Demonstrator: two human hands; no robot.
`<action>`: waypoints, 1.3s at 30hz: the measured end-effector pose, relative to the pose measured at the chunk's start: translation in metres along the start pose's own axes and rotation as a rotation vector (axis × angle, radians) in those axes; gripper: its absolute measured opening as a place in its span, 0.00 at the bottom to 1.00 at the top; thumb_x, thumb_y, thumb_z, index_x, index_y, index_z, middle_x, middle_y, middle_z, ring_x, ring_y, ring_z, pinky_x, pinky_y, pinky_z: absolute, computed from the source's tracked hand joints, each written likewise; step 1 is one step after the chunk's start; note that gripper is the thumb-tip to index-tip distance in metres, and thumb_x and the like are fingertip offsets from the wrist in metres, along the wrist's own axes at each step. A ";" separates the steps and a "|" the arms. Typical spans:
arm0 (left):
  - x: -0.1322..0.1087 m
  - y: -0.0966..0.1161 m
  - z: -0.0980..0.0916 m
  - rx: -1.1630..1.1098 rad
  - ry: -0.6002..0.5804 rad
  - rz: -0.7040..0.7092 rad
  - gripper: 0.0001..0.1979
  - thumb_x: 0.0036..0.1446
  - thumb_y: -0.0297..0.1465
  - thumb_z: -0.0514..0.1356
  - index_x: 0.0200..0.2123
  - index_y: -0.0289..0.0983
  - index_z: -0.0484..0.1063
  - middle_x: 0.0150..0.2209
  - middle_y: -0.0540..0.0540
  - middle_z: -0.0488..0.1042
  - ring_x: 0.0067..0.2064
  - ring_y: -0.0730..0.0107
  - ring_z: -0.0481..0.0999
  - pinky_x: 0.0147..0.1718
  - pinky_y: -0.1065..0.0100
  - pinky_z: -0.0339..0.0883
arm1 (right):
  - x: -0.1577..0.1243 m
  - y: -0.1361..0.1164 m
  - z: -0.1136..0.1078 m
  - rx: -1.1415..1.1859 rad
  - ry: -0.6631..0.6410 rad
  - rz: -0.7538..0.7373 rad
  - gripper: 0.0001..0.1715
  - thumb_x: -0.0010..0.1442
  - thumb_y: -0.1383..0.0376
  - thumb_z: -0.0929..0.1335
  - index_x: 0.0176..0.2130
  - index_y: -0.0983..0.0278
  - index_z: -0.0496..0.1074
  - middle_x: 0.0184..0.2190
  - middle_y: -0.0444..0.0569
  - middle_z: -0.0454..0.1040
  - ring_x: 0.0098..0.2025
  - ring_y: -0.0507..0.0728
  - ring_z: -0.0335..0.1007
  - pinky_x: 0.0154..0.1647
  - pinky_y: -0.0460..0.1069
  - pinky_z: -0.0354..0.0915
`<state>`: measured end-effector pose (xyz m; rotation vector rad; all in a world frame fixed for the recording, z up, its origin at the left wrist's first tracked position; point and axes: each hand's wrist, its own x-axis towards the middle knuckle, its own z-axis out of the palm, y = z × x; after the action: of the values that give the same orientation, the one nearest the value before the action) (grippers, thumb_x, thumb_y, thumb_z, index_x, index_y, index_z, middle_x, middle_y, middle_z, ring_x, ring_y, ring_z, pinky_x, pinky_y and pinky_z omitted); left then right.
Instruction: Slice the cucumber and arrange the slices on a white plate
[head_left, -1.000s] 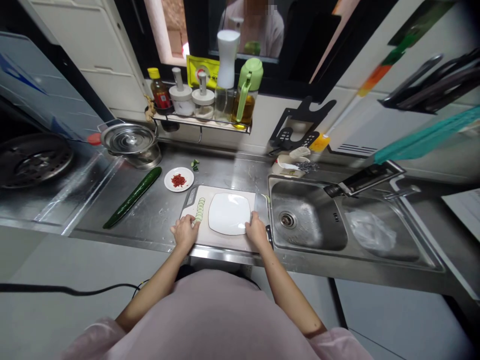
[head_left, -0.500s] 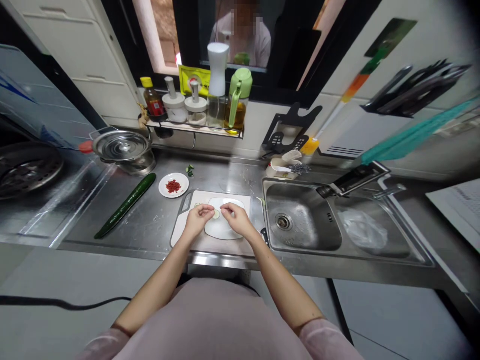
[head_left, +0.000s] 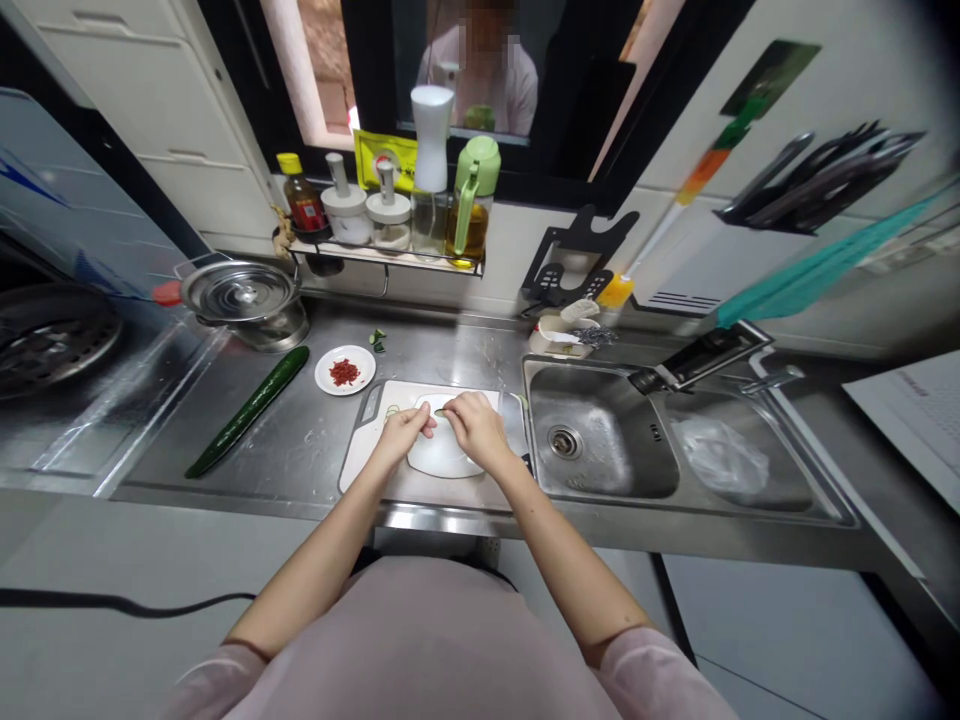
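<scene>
Over a white plate point(head_left: 442, 462) on the cutting board point(head_left: 375, 470), my two hands are close together. My right hand point(head_left: 477, 430) is closed, its fingertips pinching a thin cucumber slice point(head_left: 439, 413) seen nearly edge-on. Just to the left, my left hand point(head_left: 406, 434) has thumb and fingers pressed together; whether anything is between them is hidden. More pale cucumber slices point(head_left: 391, 411) lie on the board behind the left hand. A small white dish point(head_left: 322, 374) of chopped red pieces point(head_left: 344, 373) stands farther back on the left.
A whole cucumber point(head_left: 247, 413) lies left on the steel counter, near a lidded pot point(head_left: 259, 310). Green scraps point(head_left: 377, 340) sit behind the dish. On the right is a sink point(head_left: 615, 440) with a faucet point(head_left: 701, 360). A shelf holds an oil bottle point(head_left: 471, 215) and jars.
The cucumber slice that showed round and flat between my hands is now tilted edge-on at my right fingertips. My right hand has shifted slightly up and turned, with its fingers curled more.
</scene>
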<state>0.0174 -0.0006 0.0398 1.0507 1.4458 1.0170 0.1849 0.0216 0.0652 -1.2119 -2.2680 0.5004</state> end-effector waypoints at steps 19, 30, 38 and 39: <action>0.010 -0.009 0.005 -0.161 -0.086 -0.022 0.20 0.36 0.44 0.69 0.29 0.35 0.76 0.28 0.46 0.77 0.33 0.69 0.72 0.35 0.68 0.63 | -0.010 0.009 0.010 0.154 -0.016 0.057 0.07 0.63 0.65 0.64 0.34 0.62 0.72 0.37 0.48 0.72 0.43 0.56 0.64 0.46 0.50 0.60; 0.018 -0.042 0.020 -0.247 -0.035 -0.063 0.19 0.33 0.40 0.72 0.28 0.35 0.74 0.26 0.50 0.75 0.29 0.74 0.72 0.34 0.70 0.66 | -0.013 0.031 0.038 0.470 -0.103 0.339 0.06 0.54 0.67 0.65 0.27 0.64 0.71 0.26 0.43 0.73 0.31 0.51 0.67 0.36 0.45 0.61; 0.040 -0.063 0.025 0.004 0.003 -0.045 0.15 0.39 0.40 0.69 0.27 0.35 0.74 0.26 0.50 0.75 0.29 0.72 0.72 0.33 0.70 0.65 | -0.004 0.055 0.059 0.357 -0.174 0.432 0.07 0.53 0.69 0.65 0.26 0.65 0.73 0.23 0.41 0.73 0.29 0.50 0.65 0.33 0.43 0.59; 0.044 -0.062 0.025 0.068 0.005 -0.046 0.15 0.40 0.40 0.69 0.28 0.35 0.75 0.26 0.49 0.75 0.30 0.71 0.73 0.34 0.69 0.65 | -0.002 0.058 0.061 0.332 -0.178 0.432 0.07 0.53 0.69 0.65 0.27 0.65 0.73 0.24 0.42 0.73 0.28 0.50 0.65 0.33 0.43 0.58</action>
<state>0.0326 0.0268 -0.0339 1.0590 1.5106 0.9438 0.1873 0.0459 -0.0151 -1.5268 -1.9472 1.1354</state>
